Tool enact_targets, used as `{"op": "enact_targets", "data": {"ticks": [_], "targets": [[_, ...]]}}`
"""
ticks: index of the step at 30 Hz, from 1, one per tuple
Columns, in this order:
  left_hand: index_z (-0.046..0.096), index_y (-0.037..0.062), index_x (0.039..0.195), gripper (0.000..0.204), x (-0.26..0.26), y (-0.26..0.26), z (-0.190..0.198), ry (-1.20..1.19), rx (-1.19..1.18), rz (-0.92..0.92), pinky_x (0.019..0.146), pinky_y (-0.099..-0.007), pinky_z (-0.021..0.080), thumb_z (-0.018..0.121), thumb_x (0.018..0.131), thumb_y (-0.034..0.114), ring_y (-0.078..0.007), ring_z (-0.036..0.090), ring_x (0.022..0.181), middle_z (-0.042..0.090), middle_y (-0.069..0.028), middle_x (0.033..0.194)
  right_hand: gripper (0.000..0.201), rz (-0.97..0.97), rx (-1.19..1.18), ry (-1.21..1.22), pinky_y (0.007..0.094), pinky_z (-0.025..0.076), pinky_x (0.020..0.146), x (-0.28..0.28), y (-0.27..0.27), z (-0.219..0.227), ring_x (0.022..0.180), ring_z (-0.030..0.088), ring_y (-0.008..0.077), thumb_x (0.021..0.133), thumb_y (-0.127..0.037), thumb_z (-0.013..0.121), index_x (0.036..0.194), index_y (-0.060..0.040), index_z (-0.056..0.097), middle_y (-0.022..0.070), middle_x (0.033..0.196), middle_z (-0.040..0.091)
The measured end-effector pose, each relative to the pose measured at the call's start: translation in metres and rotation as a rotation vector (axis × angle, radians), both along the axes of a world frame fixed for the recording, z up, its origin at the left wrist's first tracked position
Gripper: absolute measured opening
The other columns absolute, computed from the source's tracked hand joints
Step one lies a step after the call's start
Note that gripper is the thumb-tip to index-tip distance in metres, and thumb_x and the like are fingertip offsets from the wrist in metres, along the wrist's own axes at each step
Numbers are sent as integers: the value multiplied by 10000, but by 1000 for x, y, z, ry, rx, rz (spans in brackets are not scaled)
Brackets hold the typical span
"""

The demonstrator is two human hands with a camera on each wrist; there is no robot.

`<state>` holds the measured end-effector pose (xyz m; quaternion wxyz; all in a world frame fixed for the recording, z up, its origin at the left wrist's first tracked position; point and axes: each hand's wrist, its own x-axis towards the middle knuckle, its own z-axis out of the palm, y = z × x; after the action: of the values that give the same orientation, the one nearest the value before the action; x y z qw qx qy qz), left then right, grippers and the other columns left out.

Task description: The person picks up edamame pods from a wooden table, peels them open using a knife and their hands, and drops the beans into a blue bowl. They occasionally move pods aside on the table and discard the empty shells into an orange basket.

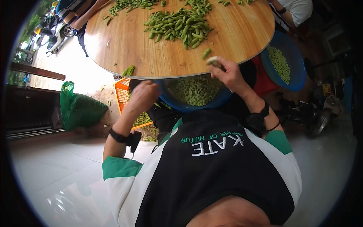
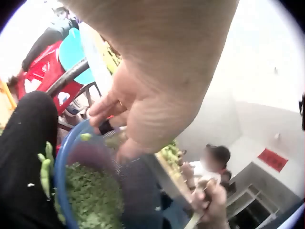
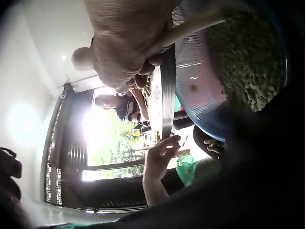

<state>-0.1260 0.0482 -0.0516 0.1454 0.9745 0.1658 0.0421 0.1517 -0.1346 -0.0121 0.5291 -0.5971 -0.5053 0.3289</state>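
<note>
Over the left rim of a blue basin of shelled green beans, the left hand hangs with loosely bent fingers. In the left wrist view a green bean shows just below the left fingertips, apart from them. The right hand is raised at the table edge, right of the basin, fingers bent. A whitish piece shows at its fingertips; whether it is held or worn cannot be told. A pale long shape by that hand is blurred in the right wrist view.
Green pods lie heaped on the round wooden table, with a loose pod near the right hand. An orange crate with pods and a green bag stand left. Another blue basin is right. Other people sit around the table.
</note>
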Motion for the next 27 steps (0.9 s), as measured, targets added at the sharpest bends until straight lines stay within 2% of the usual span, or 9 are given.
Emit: {"op": "enact_targets", "data": {"ticks": [1,2,3,4,5,7,16,23,27], "targets": [[631,35,917,132,16,-7,1,158,-17,-55,754,-441,492,565,808,70,-331,619,877,626,-181,827,187,-30,4,64,202,411,543,1,2,6,591,503,49,908,-131,609,1039,3,600,15,729,584],[630,34,930,162,26,-2,-29,295,-171,-17,799,-444,493,561,785,55,-345,605,982,636,-202,913,207,-59,11,121,173,376,495,5,5,10,542,458,20,933,-154,588,1069,2,592,-2,736,579],[621,8,980,204,39,9,-69,272,-131,-103,819,-455,499,542,798,57,-372,590,1038,627,-221,1033,236,-53,63,159,163,330,452,10,8,3,509,406,3,941,-178,574,1100,-4,579,3,726,563],[619,10,1000,217,52,25,-124,10,124,-177,812,-472,503,528,808,58,-365,597,1037,627,-211,1055,236,-56,63,156,163,330,452,15,11,2,509,406,3,941,-178,574,1100,-4,579,3,726,563],[617,11,1019,231,61,34,-159,-255,376,-248,805,-489,507,514,818,59,-358,604,1035,626,-201,1078,233,-102,25,247,164,333,443,19,12,1,509,411,4,938,-170,572,1101,-5,575,8,726,563],[617,12,1025,232,70,34,-161,-268,275,-219,796,-481,507,518,820,61,-351,604,1024,627,-197,1075,223,-150,-11,356,167,339,432,27,10,0,507,418,9,923,-136,561,1101,-2,563,24,734,564],[610,17,1077,252,93,42,-137,-262,-586,50,710,-408,501,551,840,75,-285,606,918,630,-158,1045,241,-185,-53,354,176,353,438,36,7,1,531,436,22,901,-91,532,1112,24,529,39,771,568],[605,20,1118,272,70,27,-118,-191,-1277,325,642,-352,497,576,855,86,-235,607,836,632,-128,1022,243,-162,-56,328,174,355,429,37,13,-5,531,435,23,908,-89,515,1118,32,529,41,763,569],[612,12,1054,221,51,1,-69,-291,-1398,495,581,-284,457,622,841,69,-215,586,697,645,-101,912,247,-175,-56,347,170,360,428,38,12,-5,531,433,19,914,-93,515,1127,33,530,42,761,570]]}}
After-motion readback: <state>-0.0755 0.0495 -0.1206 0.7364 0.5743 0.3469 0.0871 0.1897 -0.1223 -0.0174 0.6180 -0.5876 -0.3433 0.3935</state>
